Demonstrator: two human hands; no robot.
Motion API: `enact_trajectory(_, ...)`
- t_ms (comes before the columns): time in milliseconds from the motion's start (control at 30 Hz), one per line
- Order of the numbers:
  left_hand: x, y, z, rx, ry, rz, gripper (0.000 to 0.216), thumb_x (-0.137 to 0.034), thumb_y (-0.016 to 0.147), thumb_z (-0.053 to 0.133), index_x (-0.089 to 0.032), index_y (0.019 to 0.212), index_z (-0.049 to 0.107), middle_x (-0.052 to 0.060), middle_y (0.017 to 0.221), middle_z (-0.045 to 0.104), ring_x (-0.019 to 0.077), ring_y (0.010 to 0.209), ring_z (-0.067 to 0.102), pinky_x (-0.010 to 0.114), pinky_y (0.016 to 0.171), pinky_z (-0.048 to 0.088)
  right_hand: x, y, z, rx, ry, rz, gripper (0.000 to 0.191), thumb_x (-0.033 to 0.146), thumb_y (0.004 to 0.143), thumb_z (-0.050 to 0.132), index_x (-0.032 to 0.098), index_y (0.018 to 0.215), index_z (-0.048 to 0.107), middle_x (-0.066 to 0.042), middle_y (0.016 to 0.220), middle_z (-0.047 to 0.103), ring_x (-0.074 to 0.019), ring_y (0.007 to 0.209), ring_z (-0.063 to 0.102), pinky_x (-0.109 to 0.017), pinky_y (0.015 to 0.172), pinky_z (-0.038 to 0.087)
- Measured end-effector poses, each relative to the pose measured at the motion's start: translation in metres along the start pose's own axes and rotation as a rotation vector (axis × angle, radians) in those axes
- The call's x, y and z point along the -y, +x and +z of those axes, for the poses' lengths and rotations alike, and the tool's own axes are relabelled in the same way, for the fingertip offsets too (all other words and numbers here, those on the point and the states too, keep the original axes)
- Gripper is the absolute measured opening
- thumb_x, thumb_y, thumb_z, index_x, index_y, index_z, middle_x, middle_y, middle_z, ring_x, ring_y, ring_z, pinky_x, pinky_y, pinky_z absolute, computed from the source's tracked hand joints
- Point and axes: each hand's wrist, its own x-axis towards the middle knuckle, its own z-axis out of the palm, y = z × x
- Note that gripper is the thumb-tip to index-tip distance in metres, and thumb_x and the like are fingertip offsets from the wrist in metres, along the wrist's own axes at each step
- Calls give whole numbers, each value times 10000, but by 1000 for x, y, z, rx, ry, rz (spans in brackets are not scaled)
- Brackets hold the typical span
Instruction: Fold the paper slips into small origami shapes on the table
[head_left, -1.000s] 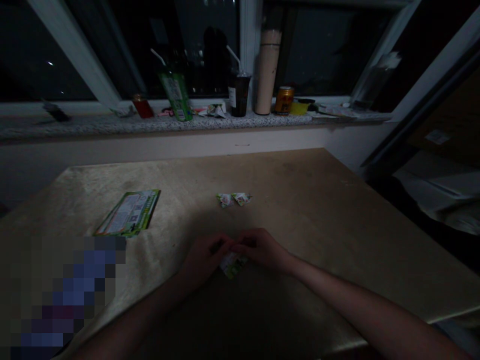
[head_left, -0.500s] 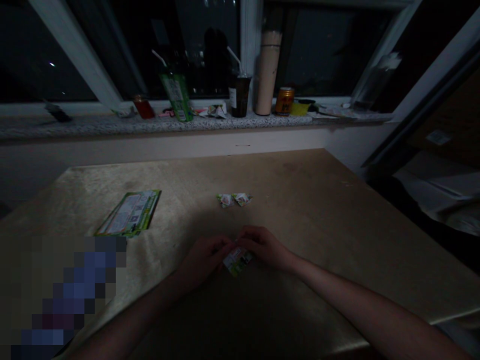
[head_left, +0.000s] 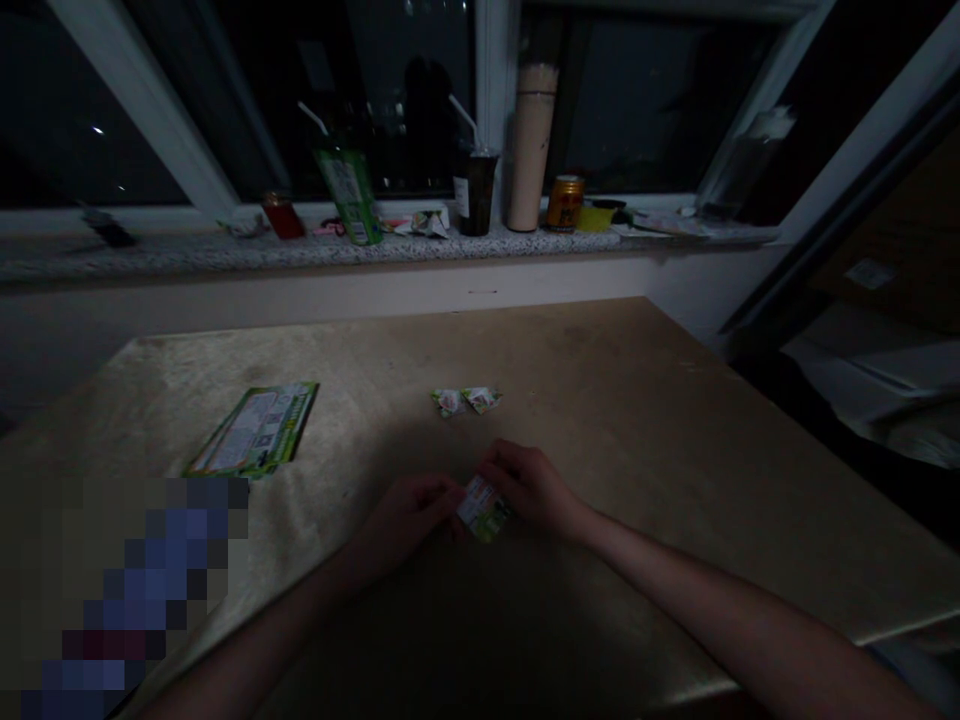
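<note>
Between my hands is a small folded piece of printed paper [head_left: 484,512], green and white, roughly square and turned on its corner. My left hand [head_left: 420,510] pinches its left edge between thumb and fingers. With thumb and fingers closed, my right hand [head_left: 529,487] grips its upper right side. Beyond the hands, two small folded paper triangles [head_left: 481,399] in similar green and white print lie side by side on the table. Over to the left rests a stack of green printed leaflets [head_left: 259,430]. The undersides of my fingers are dark and hard to see.
A beige-gold cloth covers the table [head_left: 600,370]. Behind it, the speckled windowsill [head_left: 420,250] holds a green bottle [head_left: 351,198], a dark cup with a straw [head_left: 474,195], a tall pinkish flask [head_left: 532,150], a gold can [head_left: 564,204] and a red jar [head_left: 282,215]. A blurred patch hides the lower left.
My right hand has risen slightly, and the hands have drawn a little apart at the top. More of the folded paper's printed face shows, tilted up between them.
</note>
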Motion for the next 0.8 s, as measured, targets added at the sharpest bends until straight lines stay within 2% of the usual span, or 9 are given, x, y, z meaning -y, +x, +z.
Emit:
enact_trajectory(167, -1, 0, 1, -52, -4, 20, 294, -403, 863, 503, -182, 745, 658, -1, 624, 643, 145, 563, 582, 218, 551, 424, -6, 5, -2, 29, 249, 117, 361, 525, 793, 584, 167, 758, 557, 19, 642, 561, -103, 572, 514, -208, 533, 412)
enact_trajectory(300, -4, -2, 1, -111, 42, 35, 319, -410, 868, 497, -183, 706, 650, -7, 590, 628, 141, 535, 565, 215, 541, 416, -9, 6, -4, 271, 288, 240, 404, 535, 684, 701, 144, 759, 632, 5, 684, 616, -112, 564, 557, -215, 519, 451)
enact_trajectory(367, -4, -2, 0, -128, 77, 40, 321, -414, 868, 499, -183, 707, 653, -7, 588, 629, 143, 536, 566, 215, 546, 415, -11, 5, -4, 341, 288, 284, 401, 510, 643, 743, 142, 780, 661, -2, 718, 647, -119, 561, 586, -223, 522, 478)
enact_trajectory(700, 3, 3, -2, -179, 178, 23, 383, -476, 876, 440, -184, 721, 633, -8, 611, 621, 160, 567, 566, 228, 555, 407, -10, 3, -3, 285, 361, 381, 378, 442, 592, 795, 120, 736, 660, 6, 628, 655, -94, 517, 602, -201, 525, 508)
enact_trajectory(800, 5, 6, -3, -182, 173, 44, 427, -485, 900, 383, -185, 715, 622, 0, 659, 631, 170, 630, 573, 244, 618, 425, -8, 3, -2, 241, 403, 379, 403, 439, 575, 806, 120, 774, 661, 2, 649, 659, -97, 534, 607, -208, 524, 523)
